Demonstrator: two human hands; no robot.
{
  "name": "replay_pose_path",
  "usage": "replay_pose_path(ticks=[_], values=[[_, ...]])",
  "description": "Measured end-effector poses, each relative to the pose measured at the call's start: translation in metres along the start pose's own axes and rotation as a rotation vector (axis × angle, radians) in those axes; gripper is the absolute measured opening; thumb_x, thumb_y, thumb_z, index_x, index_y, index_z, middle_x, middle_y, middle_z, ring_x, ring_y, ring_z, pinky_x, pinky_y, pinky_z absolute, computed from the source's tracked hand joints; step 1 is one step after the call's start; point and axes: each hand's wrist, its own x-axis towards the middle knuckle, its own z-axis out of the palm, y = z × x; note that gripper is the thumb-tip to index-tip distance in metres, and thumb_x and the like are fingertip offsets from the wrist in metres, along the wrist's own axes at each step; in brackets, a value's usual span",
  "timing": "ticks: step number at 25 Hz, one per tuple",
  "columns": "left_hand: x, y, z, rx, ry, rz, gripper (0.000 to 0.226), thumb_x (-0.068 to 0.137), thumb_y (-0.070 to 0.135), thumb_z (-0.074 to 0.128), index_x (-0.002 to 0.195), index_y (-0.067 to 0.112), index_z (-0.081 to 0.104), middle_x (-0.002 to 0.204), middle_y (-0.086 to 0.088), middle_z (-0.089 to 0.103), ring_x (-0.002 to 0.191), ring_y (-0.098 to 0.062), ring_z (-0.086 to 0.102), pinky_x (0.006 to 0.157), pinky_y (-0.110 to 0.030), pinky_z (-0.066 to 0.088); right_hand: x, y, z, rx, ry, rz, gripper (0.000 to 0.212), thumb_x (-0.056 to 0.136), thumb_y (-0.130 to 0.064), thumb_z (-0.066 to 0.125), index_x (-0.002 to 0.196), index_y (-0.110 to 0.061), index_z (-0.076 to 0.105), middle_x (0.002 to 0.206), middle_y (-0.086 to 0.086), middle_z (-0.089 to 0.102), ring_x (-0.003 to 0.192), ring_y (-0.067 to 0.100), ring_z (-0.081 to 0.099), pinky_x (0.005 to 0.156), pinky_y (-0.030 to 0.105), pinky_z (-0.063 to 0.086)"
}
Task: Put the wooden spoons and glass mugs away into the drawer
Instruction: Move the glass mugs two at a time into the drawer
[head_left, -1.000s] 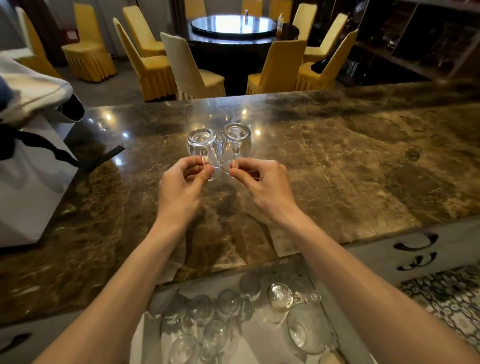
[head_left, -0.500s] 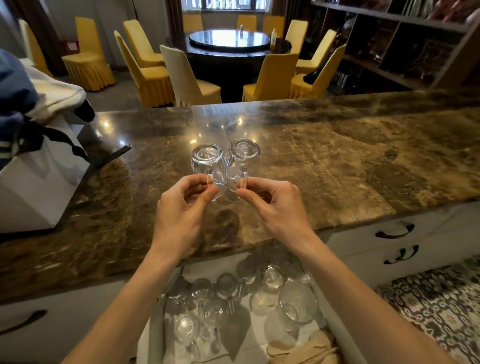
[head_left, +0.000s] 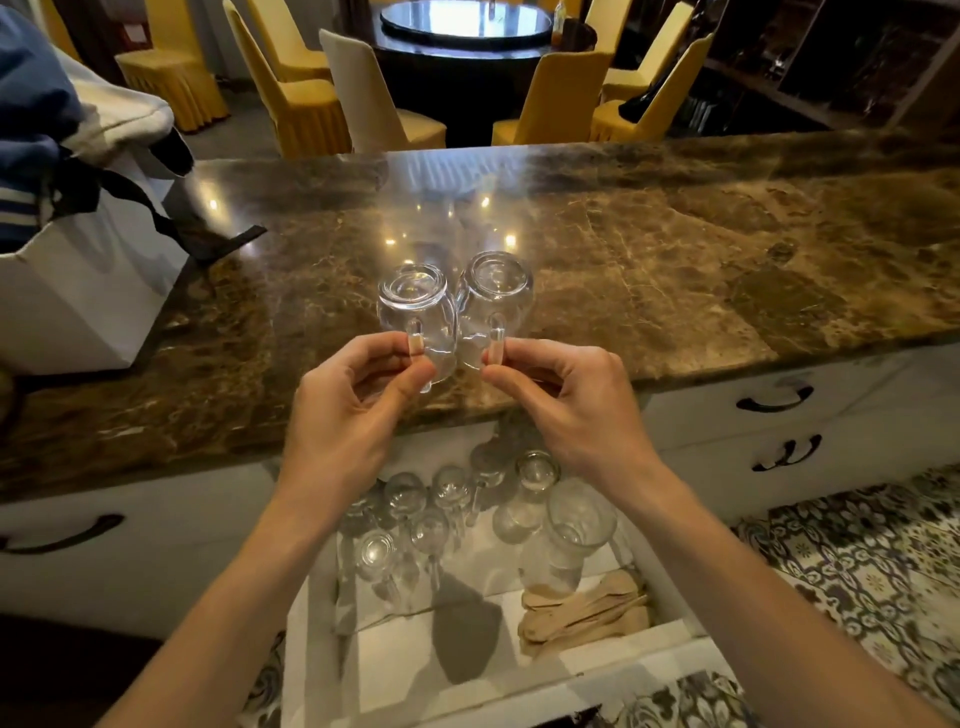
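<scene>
A: What is pinched by the fingers (head_left: 374, 347)?
B: Handles: the left clear glass mug (head_left: 415, 312) by the left hand (head_left: 348, 410), the right clear glass mug (head_left: 496, 296) by the right hand (head_left: 576, 405), both held inverted over the brown marble desk (head_left: 675, 270), at its near edge.

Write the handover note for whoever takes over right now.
Left hand pinches the handle of the left mug; right hand pinches the handle of the right mug.
Both mugs are bottom-up, side by side over the counter.
The drawer below stands open, with glasses and the wooden spoons inside.
Done: spoons stowed.
Left: set these two mugs in the drawer.
</scene>
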Motion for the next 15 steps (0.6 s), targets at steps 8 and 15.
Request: replay_pose_path(ticks=[8, 15], values=[[-0.05, -0.017, -0.008, -0.005, -0.014, -0.073, 0.021, 0.071, 0.034, 0.07, 0.092, 0.032, 0.066, 0.086, 0.013, 0.072, 0.079, -0.002, 0.068, 0.072, -0.01, 0.05, -0.056, 0.012, 0.009, -0.006, -0.096, 0.07, 0.016, 0.083, -0.023, 0.069, 0.097, -0.019, 0.074, 0.09, -0.01, 0.074, 0.085, 0.005, 0.068, 0.077, 0.033, 0.057], [-0.092, -0.052, 0.002, 0.025, -0.049, -0.239, 0.02, 0.069, 0.032, 0.07, 0.089, 0.031, 0.065, 0.084, 0.016, 0.071, 0.075, 0.0, 0.066, 0.067, -0.009, 0.05, -0.105, 0.043, 0.026, -0.023, -0.147, 0.189, 0.012, 0.082, -0.02, 0.071, 0.093, -0.022, 0.075, 0.085, -0.015, 0.073, 0.081, -0.003, 0.066, 0.074, 0.017, 0.054]])
